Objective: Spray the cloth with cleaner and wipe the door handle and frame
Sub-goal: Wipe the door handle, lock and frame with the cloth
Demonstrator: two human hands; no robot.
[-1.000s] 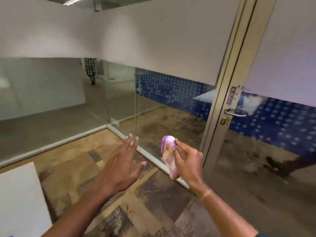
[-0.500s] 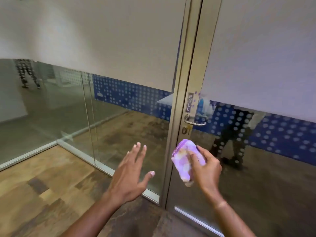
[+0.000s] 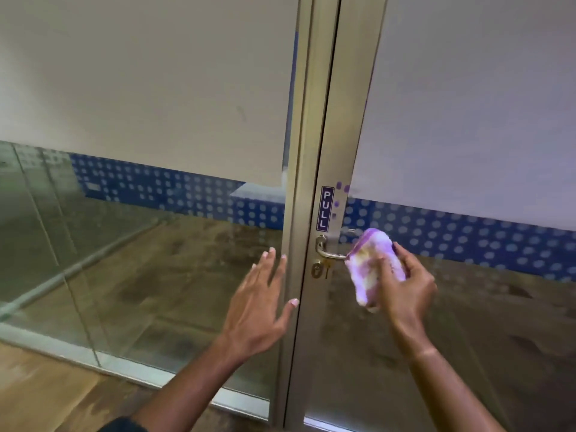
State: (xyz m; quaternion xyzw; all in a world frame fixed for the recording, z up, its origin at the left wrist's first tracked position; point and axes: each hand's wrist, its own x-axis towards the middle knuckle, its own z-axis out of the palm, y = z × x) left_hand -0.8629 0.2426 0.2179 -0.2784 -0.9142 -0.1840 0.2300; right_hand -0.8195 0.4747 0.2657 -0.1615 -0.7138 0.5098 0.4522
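I see a glass-walled room with wood-look floor (image 3: 46, 397), the door frame (image 3: 339, 145) now filling twelve o'clock, my right hand (image 3: 405, 288) gripping the cloth (image 3: 371, 263), risen onto the door handle (image 3: 327, 252), my left hand (image 3: 258, 307) splayed and empty at nine o'clock.

This looks like an office or other commercial building. A metal-framed glass door (image 3: 436, 307) stands in a row of full-height glass partitions (image 3: 140, 260), each with a wide frosted band (image 3: 156, 88) at eye level for privacy. A small printed "PULL" sign (image 3: 326, 208) is stuck on the door frame (image 3: 339, 120) just above a lever handle (image 3: 327, 251) and a brass keyhole (image 3: 317, 270). Behind the glass runs a blue wall with a pattern of pale dots (image 3: 467, 238). The floor (image 3: 46, 394) is wood-look planking.
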